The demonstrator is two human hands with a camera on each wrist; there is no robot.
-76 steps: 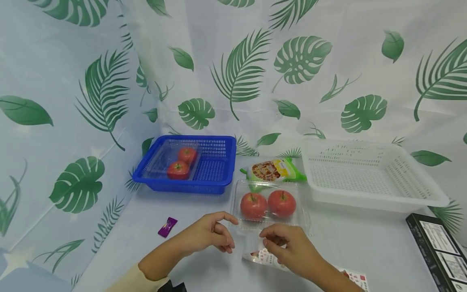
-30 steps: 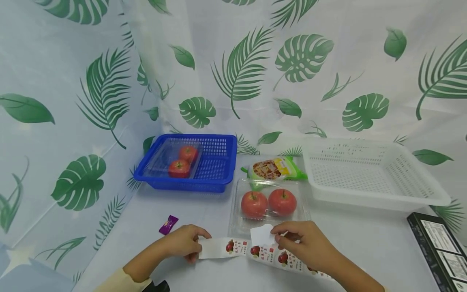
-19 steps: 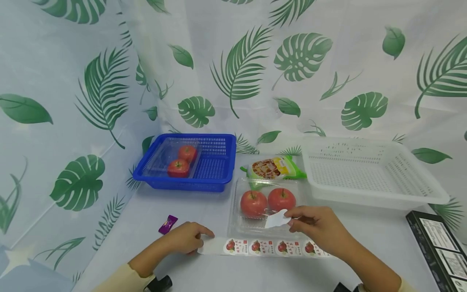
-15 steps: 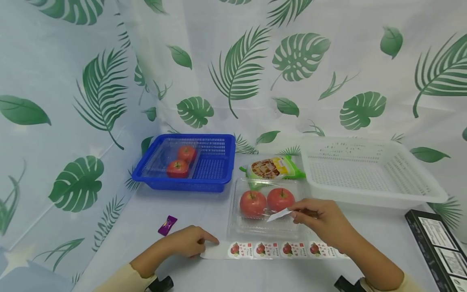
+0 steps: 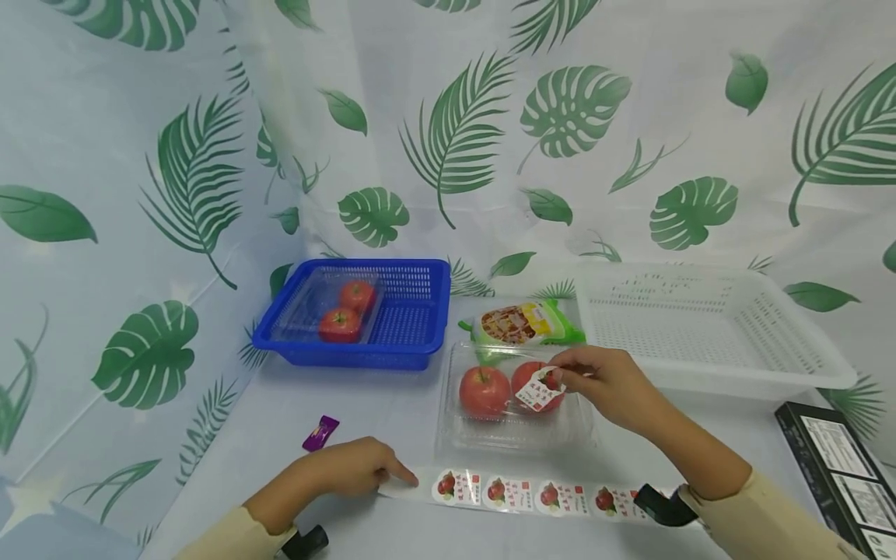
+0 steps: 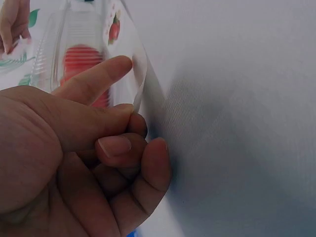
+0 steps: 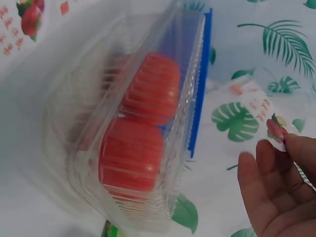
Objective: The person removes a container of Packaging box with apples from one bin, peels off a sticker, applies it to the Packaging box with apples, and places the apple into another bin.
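Note:
My right hand [image 5: 616, 385] pinches the end of a single apple-printed sticker [image 5: 537, 393] between thumb and fingertips. In the head view that sticker overlaps one red apple [image 5: 484, 391] of the pair inside a clear plastic clamshell box [image 5: 490, 435]. The right wrist view has the sticker [image 7: 256, 106] hanging from the fingertips, its print showing, above the box's lid. Nearer the front, a strip of stickers [image 5: 483, 509] runs left to right along the table. Its bare left end is held by my left hand [image 5: 353, 467], thumb against a curled finger, index finger [image 6: 111, 74] stretched over the backing.
A blue basket [image 5: 350, 354] at back left holds another clamshell with apples. A white basket [image 5: 700, 373] stands at back right, a green snack bag [image 5: 525, 323] between them. A purple wrapped candy [image 5: 320, 433] lies left; a black box [image 5: 833, 474] lies at right.
My right hand has come up off the strip with one sticker and moved over the box; the sticker has turned print side up. My left hand has gone to the strip's end and stays there.

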